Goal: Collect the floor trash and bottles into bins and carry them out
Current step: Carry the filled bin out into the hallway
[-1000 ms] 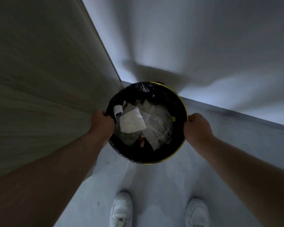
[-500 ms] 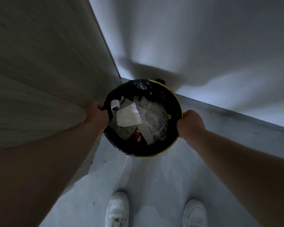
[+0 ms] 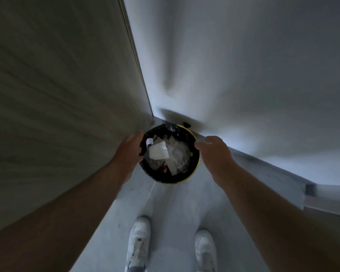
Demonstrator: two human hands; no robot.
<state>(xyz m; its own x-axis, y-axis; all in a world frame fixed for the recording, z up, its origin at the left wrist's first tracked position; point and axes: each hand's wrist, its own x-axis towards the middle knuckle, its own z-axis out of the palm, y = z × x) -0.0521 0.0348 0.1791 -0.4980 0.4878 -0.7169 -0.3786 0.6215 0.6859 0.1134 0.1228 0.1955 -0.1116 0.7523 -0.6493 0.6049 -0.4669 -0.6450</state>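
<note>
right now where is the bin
Head view, centre: the bin is low in the corner, between the left hand and right hand, ahead of the white shoes.

Bin (image 3: 193, 173) rim was yellow plastic, smooth, slight sheen. Liner (image 3: 168, 128) was thin black plastic, glossy, crinkled where it bunched at the far rim. Inside: white paper (image 3: 158, 152), matt, creased and crumpled. Also clear film (image 3: 182, 154), thin plastic, wrinkled, catching some light. Panel (image 3: 57, 95) on the left had a wood-grain finish, matt, fine streaks. Real wood or laminate, couldn't tell. Wall (image 3: 243, 65) ahead was plain white, matt, smooth, painted look. Skirting (image 3: 263, 163) at its foot was grey, matt. Floor (image 3: 175, 205) was grey, smooth, matt, with a few dark specks. Shoes (image 3: 138, 238) were white, smooth leather-like uppers, scuffed with dark marks.
</note>
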